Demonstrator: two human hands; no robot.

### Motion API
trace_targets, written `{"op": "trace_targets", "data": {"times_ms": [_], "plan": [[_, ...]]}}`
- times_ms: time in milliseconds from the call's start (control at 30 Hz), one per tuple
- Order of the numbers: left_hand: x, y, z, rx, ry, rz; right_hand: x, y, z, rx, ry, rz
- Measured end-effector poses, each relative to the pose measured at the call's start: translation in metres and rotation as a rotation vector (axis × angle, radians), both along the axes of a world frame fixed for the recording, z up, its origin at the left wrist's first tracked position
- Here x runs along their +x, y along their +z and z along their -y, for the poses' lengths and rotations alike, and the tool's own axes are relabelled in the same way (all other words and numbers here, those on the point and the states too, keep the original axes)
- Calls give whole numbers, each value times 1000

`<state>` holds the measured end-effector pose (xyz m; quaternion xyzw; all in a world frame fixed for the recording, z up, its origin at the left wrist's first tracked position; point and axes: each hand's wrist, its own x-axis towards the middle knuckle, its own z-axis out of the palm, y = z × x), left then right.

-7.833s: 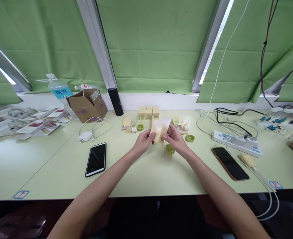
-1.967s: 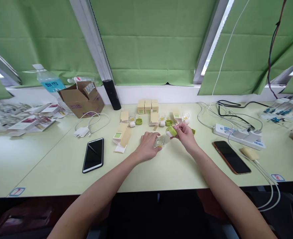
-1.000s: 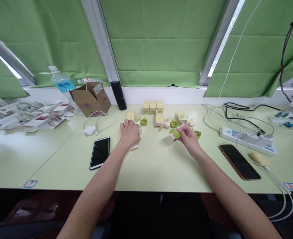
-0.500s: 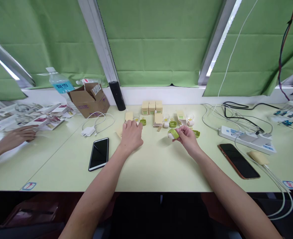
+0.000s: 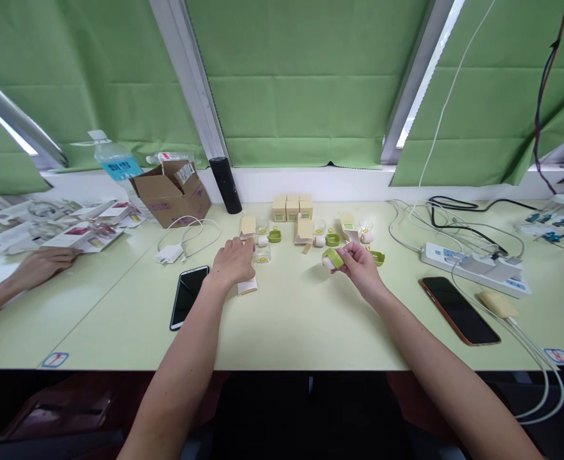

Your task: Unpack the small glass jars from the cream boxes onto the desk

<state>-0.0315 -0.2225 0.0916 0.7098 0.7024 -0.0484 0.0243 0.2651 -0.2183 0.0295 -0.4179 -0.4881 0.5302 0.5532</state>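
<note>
White flap [image 5: 247,287]: lay at five o'clock of your left hand [image 5: 232,260], whose grip state could not be told. Green-and-white piece [image 5: 333,258]: was clamped in your right hand [image 5: 359,265]'s grip. Glass jar [image 5: 262,254]: sat at its nine o'clock. Three cartons [image 5: 292,209]: stood at your twelve.

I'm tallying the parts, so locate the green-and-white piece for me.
In the head view, right of centre, the green-and-white piece is held in the right hand, just nearer the wearer than a small green tray-like part.
</note>
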Motion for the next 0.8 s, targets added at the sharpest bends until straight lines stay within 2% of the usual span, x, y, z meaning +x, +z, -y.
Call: {"op": "trace_targets", "data": {"times_ms": [300, 433, 567, 667, 800], "plan": [[-2, -5, 0, 30, -23, 26, -2, -2, 0, 17, 15, -9], [5, -7, 0, 168, -112, 140, -4, -2, 1, 13, 42, -9], [34, -16, 6, 368, -369, 457, -7, -3, 2, -20, 98, -58], [64, -31, 17, 268, -532, 784, -9, -4, 3, -56, 171, -117], [95, -55, 31, 104, -519, 1020, -10, -5, 7, -118, 248, -169]]}}
